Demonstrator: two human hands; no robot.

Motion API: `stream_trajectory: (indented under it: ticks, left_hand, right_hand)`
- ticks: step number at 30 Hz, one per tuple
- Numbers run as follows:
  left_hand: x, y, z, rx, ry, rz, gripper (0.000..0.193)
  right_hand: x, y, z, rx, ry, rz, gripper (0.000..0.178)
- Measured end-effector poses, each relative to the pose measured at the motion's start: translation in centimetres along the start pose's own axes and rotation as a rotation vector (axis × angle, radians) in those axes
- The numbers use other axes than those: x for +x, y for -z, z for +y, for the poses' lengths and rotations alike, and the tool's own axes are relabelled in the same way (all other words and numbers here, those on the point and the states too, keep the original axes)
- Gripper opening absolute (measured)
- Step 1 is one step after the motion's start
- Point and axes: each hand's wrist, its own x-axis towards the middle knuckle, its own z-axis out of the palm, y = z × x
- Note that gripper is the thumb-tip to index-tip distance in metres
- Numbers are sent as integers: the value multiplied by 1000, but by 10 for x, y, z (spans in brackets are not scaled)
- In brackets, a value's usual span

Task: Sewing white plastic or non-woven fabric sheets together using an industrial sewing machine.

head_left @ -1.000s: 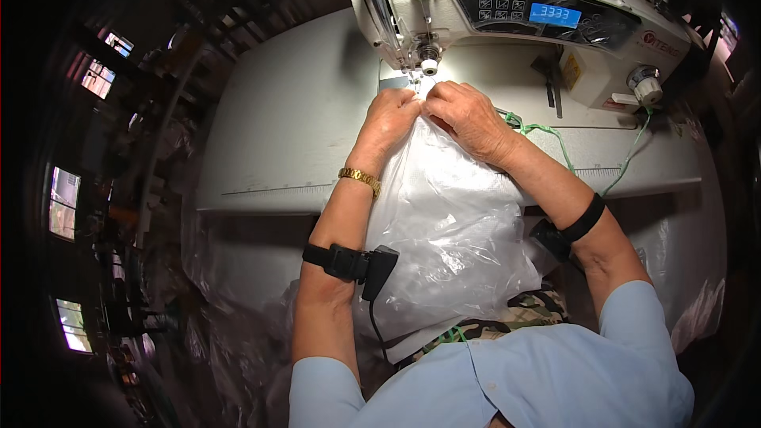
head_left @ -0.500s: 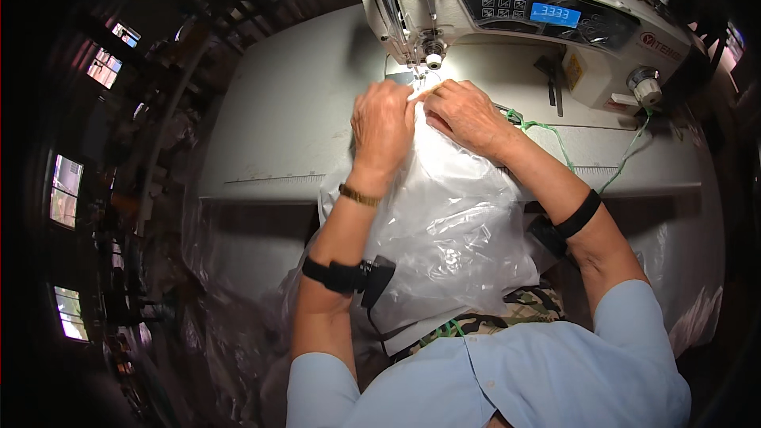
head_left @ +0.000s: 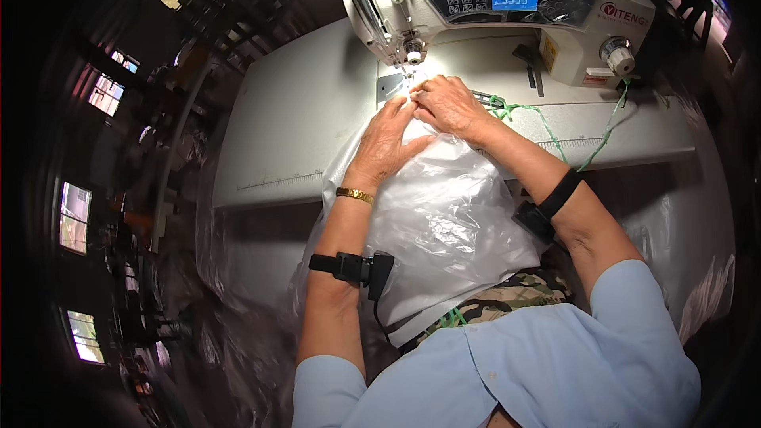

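Observation:
White, glossy plastic sheeting (head_left: 444,222) runs from my lap up over the table edge to the needle area of a sewing machine (head_left: 507,12). My left hand (head_left: 386,143) lies on its upper part, fingers stretched toward the presser foot (head_left: 410,78) and thumb spread to the right. Just right of it, my right hand (head_left: 453,107) has curled fingers pinching the sheeting's narrow top end close to the foot. The fingertips of both hands meet there and hide the pinched edge. Lamp light falls brightly on this spot.
Green string (head_left: 535,111) trails over the table's right part to the machine's dial (head_left: 617,57). A dark tool (head_left: 529,67) lies under the machine arm. A ruler scale (head_left: 281,180) runs along the table's front edge. Clear plastic (head_left: 210,254) hangs at the left.
My left hand has flattened, its thumb now spread across the sheeting. My right hand stays at the top end, its fingers more tightly curled. The view has shifted slightly, moving the machine leftward.

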Motion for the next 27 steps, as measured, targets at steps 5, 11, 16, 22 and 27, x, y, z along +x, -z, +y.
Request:
stream_trajectory:
  ticks: [5,11,16,22,27]
  left_hand:
    - [3,5,-10,-25,-35,-1,61]
    - [8,8,-12,-83,-27,-19,61]
    - [13,10,-15,-86,-5,-59,61]
    - [16,12,-23,-78,-7,-87,64]
    - [22,14,-29,-38,-60,-72,60]
  right_hand:
    - [-2,2,0,28,38,23,33]
    - [-1,5,-4,39,13,19,33]
    - [0,4,-3,7,21,75,33]
    - [4,3,-4,-48,-11,43,34]
    - [11,-5,-1,-140,-22,6,35]
